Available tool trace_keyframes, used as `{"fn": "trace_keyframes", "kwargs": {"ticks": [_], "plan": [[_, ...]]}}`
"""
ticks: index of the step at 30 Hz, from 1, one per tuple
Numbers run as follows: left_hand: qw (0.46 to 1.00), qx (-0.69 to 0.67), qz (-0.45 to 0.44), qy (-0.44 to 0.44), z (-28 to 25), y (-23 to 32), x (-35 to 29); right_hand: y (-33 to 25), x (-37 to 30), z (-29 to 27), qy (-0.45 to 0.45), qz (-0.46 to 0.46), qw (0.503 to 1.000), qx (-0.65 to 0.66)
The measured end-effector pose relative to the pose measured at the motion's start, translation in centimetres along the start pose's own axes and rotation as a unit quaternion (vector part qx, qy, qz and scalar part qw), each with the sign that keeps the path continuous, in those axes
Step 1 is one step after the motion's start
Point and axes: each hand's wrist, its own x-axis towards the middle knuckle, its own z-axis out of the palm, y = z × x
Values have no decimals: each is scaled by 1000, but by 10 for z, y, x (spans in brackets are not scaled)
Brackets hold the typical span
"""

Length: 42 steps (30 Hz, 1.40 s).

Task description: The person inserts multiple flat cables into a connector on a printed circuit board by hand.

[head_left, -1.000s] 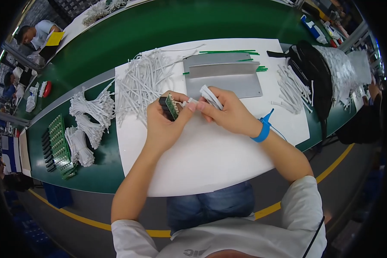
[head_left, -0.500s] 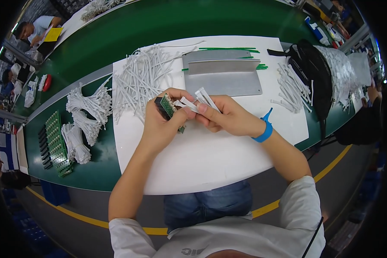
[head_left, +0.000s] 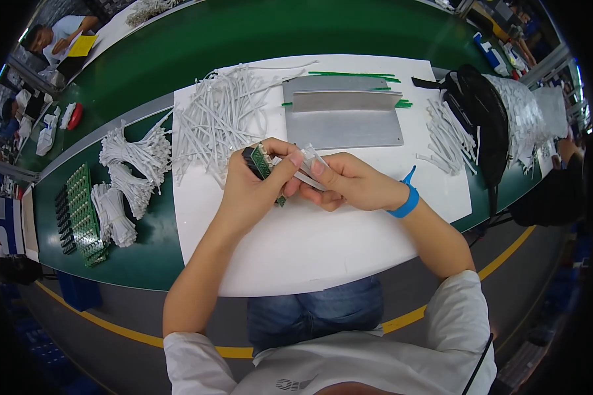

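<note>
Grasping green circuit board (head_left: 262, 160) in left hand (head_left: 252, 187), white strips (head_left: 311, 181) in right hand (head_left: 357, 185), above white sheet (head_left: 310, 253).

Bracket (head_left: 342, 102) beyond the hands (head_left: 362, 183)

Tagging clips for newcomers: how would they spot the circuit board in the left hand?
A white sheet lies on the green table. Above it, the left hand grips the board, green and black; unlike the green panel farther left, it is held.
</note>
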Motion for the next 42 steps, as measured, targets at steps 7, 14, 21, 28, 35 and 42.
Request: {"fn": "trace_keyframes", "kwargs": {"ticks": [7, 14, 21, 28, 35, 42], "plan": [[995, -93, -19, -15, -1, -7, 1, 7, 2, -2, 98, -28, 994, 28], [989, -141, -30, -22, 4, -1, 2, 2, -3, -10, 139, -7, 990, -37], [980, -189, -49, -23, -4, 6, 3, -45, -91, -67, 503, -171, 715, -454], [962, -249, -93, -60, 3, -1, 1, -12, -146, -67, 408, 28, 700, -586], [941, -307, -112, -89, 1, -9, 3, -7, -131, -56, 404, -51, 629, -662], [989, -129, -25, -72, 3, -12, 1, -30, -38, -3, 276, -70, 916, -282]]}}
